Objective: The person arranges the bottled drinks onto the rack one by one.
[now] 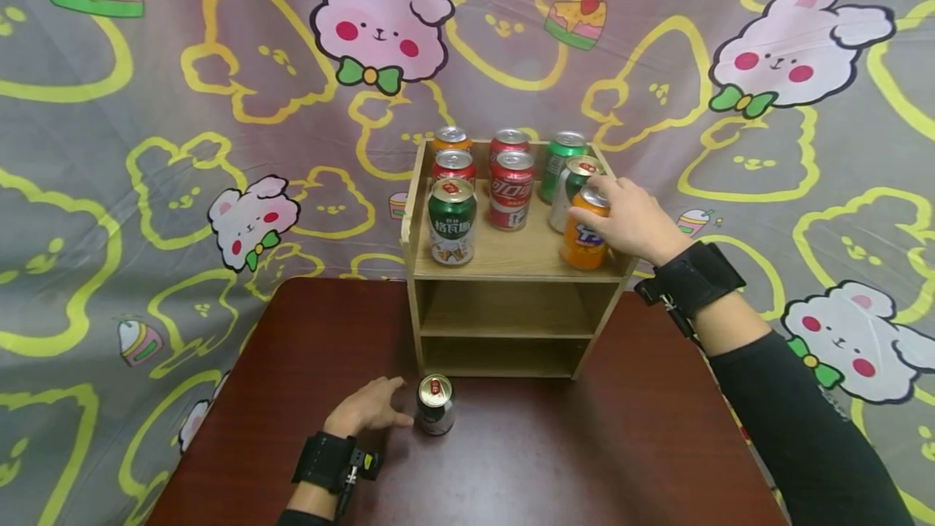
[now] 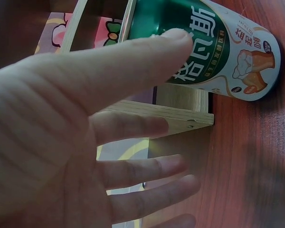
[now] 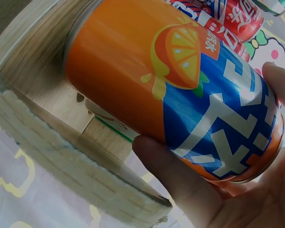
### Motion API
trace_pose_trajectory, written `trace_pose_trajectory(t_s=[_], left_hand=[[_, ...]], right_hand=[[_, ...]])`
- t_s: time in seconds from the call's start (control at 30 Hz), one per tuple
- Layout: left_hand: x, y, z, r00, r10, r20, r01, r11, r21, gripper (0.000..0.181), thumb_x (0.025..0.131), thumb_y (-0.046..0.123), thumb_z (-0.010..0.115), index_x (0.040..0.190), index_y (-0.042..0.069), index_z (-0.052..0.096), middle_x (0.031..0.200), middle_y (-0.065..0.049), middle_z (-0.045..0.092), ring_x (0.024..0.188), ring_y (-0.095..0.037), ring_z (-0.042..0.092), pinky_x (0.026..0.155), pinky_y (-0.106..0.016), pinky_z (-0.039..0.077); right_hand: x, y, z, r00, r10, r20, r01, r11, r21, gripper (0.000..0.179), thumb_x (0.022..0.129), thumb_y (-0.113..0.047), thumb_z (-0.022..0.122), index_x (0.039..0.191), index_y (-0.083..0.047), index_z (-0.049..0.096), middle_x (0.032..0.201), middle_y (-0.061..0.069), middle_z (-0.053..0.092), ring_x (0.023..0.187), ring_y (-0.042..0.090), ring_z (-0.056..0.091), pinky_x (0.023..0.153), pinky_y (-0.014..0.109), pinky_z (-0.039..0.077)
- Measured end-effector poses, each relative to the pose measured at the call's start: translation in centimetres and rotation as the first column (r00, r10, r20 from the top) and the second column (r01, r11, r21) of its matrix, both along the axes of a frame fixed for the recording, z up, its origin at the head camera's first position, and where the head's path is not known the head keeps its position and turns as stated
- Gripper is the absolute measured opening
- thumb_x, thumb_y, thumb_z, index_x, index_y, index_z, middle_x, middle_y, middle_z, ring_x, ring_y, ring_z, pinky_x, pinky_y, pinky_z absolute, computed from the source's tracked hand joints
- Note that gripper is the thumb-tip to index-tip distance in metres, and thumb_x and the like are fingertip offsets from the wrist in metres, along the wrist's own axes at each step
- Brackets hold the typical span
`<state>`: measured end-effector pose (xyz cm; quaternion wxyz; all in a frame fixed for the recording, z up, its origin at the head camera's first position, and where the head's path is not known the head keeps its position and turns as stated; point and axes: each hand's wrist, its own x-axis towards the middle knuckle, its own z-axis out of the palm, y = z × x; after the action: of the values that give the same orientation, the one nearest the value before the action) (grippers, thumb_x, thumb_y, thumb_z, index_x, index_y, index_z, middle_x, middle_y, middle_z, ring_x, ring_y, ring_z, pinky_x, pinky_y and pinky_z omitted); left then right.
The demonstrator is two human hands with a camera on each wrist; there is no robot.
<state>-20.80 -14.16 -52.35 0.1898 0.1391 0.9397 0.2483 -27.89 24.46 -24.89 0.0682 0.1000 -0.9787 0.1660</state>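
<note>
My right hand (image 1: 637, 219) grips an orange soda can (image 1: 583, 243) near its top, at the front right corner of the shelf's upper board. In the right wrist view, thumb and fingers wrap the blue-lettered end of this can (image 3: 133, 61). My left hand (image 1: 368, 407) is beside a green and white can (image 1: 436, 408) standing upright on the table in front of the shelf. Its fingers are spread and relaxed in the left wrist view, and the thumb (image 2: 133, 61) overlaps that can (image 2: 249, 52) there.
A small wooden shelf (image 1: 504, 269) with two lower compartments stands at the back of the reddish-brown table (image 1: 329, 331). Several cans share its top, among them a red can (image 1: 510, 193), a green and white can (image 1: 452, 222) and a green can (image 1: 561, 169). A patterned curtain (image 1: 241, 128) hangs behind.
</note>
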Motion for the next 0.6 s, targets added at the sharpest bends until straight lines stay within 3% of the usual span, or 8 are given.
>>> trace_pose_trajectory(t_s=[0.33, 0.6], left_hand=[[-0.16, 0.21, 0.30, 0.999, 0.023, 0.045, -0.022, 1.000, -0.012, 0.072, 0.073, 0.032, 0.081, 0.131, 0.001, 0.052, 0.133, -0.029, 0.045, 0.124, -0.042, 0.041, 0.095, -0.056, 0.036], [-0.19, 0.28, 0.24, 0.998, 0.021, 0.051, -0.020, 1.000, -0.012, 0.073, 0.073, 0.033, 0.081, 0.131, 0.001, 0.051, 0.133, -0.028, 0.045, 0.124, -0.041, 0.042, 0.095, -0.056, 0.037]], right_hand=[[-0.23, 0.33, -0.01, 1.000, 0.024, -0.014, -0.024, 1.000, -0.007, 0.069, 0.089, -0.053, 0.055, 0.139, -0.007, 0.041, 0.118, 0.024, 0.048, 0.105, 0.038, 0.048, 0.085, 0.054, 0.040], [-0.24, 0.36, -0.28, 0.999, 0.025, -0.042, -0.026, 0.999, -0.023, 0.068, 0.089, -0.052, 0.057, 0.139, -0.007, 0.042, 0.117, 0.023, 0.049, 0.104, 0.037, 0.049, 0.085, 0.054, 0.040]])
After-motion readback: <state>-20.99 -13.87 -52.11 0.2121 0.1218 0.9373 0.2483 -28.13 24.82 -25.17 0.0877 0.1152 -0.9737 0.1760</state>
